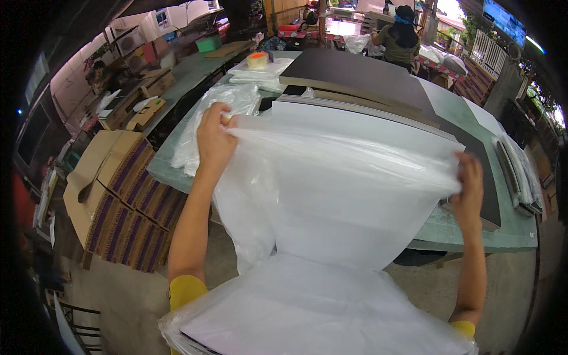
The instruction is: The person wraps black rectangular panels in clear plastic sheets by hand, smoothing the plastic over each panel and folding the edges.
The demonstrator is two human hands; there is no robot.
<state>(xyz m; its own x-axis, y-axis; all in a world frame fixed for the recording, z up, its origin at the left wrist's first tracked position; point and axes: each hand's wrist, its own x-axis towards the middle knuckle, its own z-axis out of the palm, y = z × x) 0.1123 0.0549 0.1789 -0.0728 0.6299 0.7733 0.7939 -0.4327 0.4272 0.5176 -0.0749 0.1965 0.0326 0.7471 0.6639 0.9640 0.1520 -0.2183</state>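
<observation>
A large clear plastic bag [343, 177] is stretched wide between my two hands, its far edge gathered into folds. At its left corner my left hand [216, 139] pinches the film, fingers closed. My right hand [468, 192], slightly blurred, grips the opposite corner. The near part of the bag drapes over a white panel [313, 313] close to my body, whose dark edge shows through at the lower left. Just beyond the bag, a white-faced board [355, 124] lies on the stack on the table.
The green table [515, 234] carries large dark boards [355, 71], folded plastic bags [228, 97], a tape roll [258, 59] and wrapped panels [518, 171] at its right end. Flattened cardboard boxes [124, 195] stand at left. A person [399, 38] is at the far side.
</observation>
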